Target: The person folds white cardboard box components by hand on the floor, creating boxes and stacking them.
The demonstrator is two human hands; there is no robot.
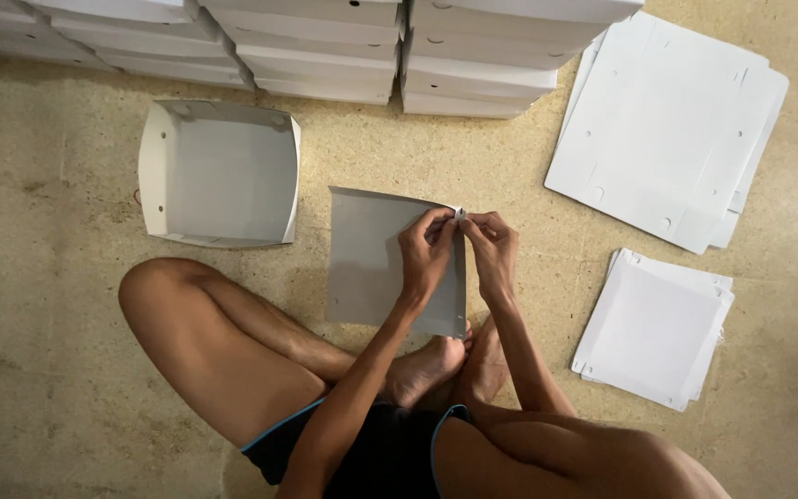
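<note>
Speckled floor [66, 370]: left hand [425, 249], right hand [489, 248] pinch top corner of grey card sheet [367, 263]; light, bendy, creases easily; grip edges.

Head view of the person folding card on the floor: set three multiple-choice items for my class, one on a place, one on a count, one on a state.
1. Where does the open folded tray lie?
A. On the person's lap
B. On the floor, left of the grey sheet
C. On top of the stacked boxes

2. How many piles of flat white sheets lie at the right of the view?
A. Two
B. Four
C. None

3. What are the hands doing with the grey sheet?
A. Both rest on the floor
B. Only one touches it
C. Both pinch its upper right corner

Answers: 1 B, the tray sits on the floor apart from the sheet. 2 A, a large pile and a small pile. 3 C, left hand and right hand meet at that corner.
</note>
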